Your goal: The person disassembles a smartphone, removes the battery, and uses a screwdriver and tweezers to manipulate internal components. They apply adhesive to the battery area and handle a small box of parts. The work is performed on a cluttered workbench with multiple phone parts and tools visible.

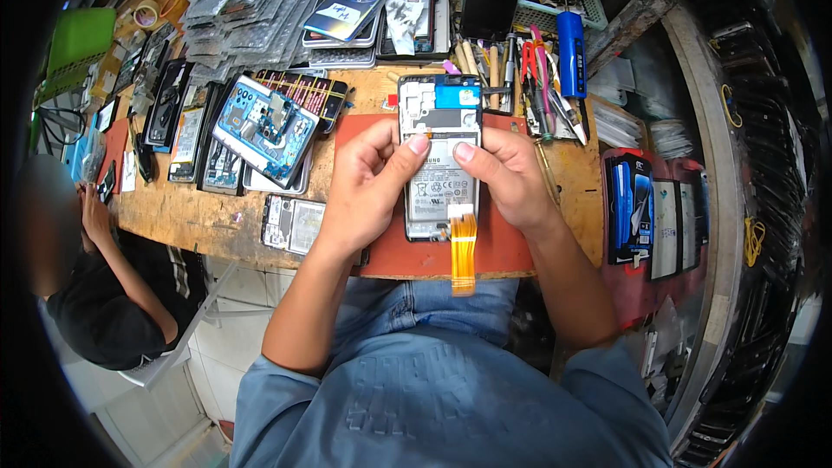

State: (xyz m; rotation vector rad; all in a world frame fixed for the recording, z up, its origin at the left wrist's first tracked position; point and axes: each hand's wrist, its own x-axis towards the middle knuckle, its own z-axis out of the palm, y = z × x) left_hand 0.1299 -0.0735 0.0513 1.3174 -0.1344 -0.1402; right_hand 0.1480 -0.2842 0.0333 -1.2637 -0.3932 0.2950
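Both my hands grip an opened smartphone [442, 104] over a red-brown mat [503, 251]. Its back cover is off, so the grey battery [433, 186] and inner parts show. My left hand [362, 182] is closed around the phone's left edge, its thumb at the battery's upper left. On the opposite edge is my right hand [518, 182], closed too, with its thumb by the battery's upper right. An orange flex cable [463, 256] hangs from the lower part of the phone past the bench edge. The fingers behind the phone are hidden.
Opened phones [264, 130] crowd the wooden bench [173, 217] at left, below stacked bubble-wrap sheets [251, 0]. Pliers and screwdrivers [542, 78] lie at back right beside a blue power tool [571, 54] and a green basket [589, 0]. Another person [121, 286] sits at far left.
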